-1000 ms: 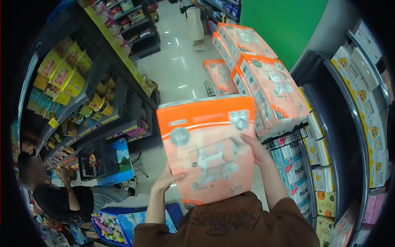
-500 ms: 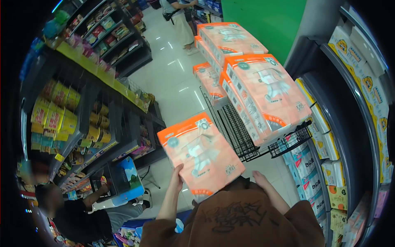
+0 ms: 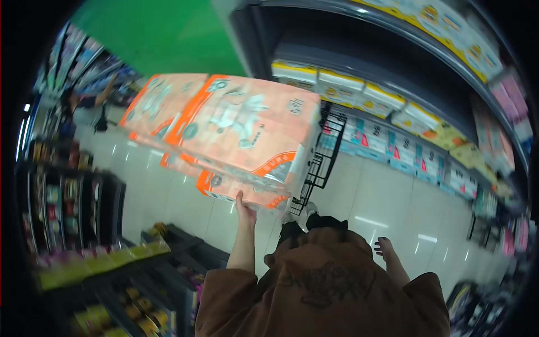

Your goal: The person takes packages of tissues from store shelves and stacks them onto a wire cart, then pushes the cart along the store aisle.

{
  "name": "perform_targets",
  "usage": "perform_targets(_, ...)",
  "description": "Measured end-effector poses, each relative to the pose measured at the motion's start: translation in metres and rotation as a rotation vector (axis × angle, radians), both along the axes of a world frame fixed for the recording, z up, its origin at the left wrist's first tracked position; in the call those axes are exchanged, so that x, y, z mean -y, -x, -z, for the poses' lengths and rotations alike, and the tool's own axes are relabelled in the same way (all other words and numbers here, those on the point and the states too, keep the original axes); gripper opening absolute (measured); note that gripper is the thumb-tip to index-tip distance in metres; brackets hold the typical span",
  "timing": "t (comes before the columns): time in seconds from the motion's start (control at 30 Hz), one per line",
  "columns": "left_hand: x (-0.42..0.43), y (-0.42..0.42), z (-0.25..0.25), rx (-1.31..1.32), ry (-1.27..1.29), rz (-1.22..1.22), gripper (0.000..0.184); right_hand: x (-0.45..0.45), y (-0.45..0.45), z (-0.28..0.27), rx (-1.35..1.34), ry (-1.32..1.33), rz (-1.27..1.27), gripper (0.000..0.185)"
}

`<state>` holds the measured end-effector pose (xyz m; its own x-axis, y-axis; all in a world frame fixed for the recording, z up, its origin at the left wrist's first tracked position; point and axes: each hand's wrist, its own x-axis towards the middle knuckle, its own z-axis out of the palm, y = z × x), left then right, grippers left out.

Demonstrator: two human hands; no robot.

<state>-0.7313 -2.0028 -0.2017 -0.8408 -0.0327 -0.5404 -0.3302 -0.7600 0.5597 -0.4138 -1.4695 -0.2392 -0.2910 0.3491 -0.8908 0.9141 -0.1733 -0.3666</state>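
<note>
My left hand (image 3: 245,209) grips the near edge of a plastic-wrapped orange tissue pack (image 3: 224,186), thumb on its side. This pack sits low in a black wire shopping cart (image 3: 321,163), partly hidden beneath bigger-looking packs. Above it lies a large orange tissue pack (image 3: 252,126) with a pale printed figure, and another orange pack (image 3: 154,101) is beside it on the left. My right hand (image 3: 385,247) hangs over the floor with fingers apart, holding nothing, to the right of my brown shirt (image 3: 331,281).
Shelves with yellow-and-white packs (image 3: 337,90) and blue-and-white packs (image 3: 387,143) run along the right. A green panel (image 3: 163,33) stands behind the cart. Dark shelving (image 3: 185,275) with food packages is at the lower left. A person (image 3: 84,106) is at the far left.
My view has swung to the right. The tissue pack in my left hand has moved from in front of me into the cart, under the others. My right hand has swung outward.
</note>
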Motion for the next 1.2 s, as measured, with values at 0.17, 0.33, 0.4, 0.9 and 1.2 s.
perform_targets(0.17,0.004,0.007,0.054,0.271,0.021,0.303,0.069,0.107,-0.079,-0.011,0.073,0.062,0.008,0.043)
perform_targets(0.33,0.019,0.006,0.099,0.423,0.102,0.649,0.079,0.167,-0.088,-0.035,0.027,0.023,0.090,0.042)
perform_targets(0.4,0.019,0.007,0.118,0.462,0.126,0.696,0.079,0.177,-0.097,-0.030,0.026,0.027,0.185,0.040)
perform_targets(0.9,0.061,0.013,0.081,0.345,0.823,0.641,0.045,0.190,-0.169,0.027,-0.013,0.014,0.256,0.044)
perform_targets(1.2,-0.177,-0.130,-0.080,-0.893,1.109,0.858,0.031,0.156,-0.266,0.049,-0.083,0.104,0.653,0.040)
